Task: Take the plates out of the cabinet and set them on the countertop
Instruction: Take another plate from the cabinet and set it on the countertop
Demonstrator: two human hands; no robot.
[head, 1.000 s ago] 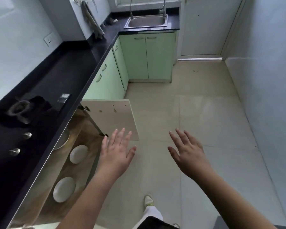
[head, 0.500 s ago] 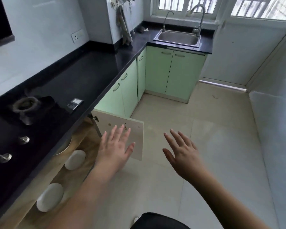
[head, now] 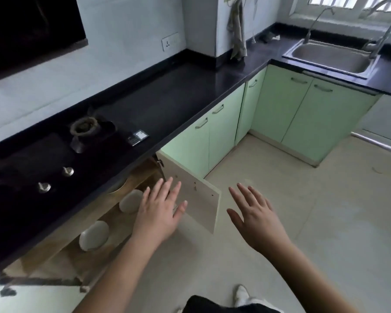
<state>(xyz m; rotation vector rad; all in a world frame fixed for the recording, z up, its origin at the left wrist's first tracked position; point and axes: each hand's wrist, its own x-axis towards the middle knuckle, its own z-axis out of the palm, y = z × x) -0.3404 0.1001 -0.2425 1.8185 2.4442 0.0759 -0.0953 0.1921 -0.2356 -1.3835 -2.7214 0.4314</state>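
The cabinet point(head: 61, 251) under the black countertop point(head: 167, 98) stands open, its door point(head: 196, 197) swung out toward the floor. Two white plates lie on its wooden shelf: a nearer plate point(head: 94, 235) and a farther plate point(head: 130, 201). A third plate point(head: 116, 188) is mostly hidden beneath the counter edge. My left hand point(head: 159, 213) hovers with fingers spread just right of the farther plate, in front of the door, holding nothing. Over the floor to the right, my right hand point(head: 255, 218) is open and empty too.
A gas hob point(head: 32, 163) with a burner point(head: 84, 128) and two knobs fills the counter's left part; a small dark box point(head: 137, 137) lies beside it. Pale green cabinets point(head: 212, 136) run toward a steel sink point(head: 330, 57). A cloth point(head: 236, 30) hangs at the wall corner.
The view has tilted up and swung left, showing more counter and wall. Both hands stay spread and empty, the left one now nearer the farther plate.
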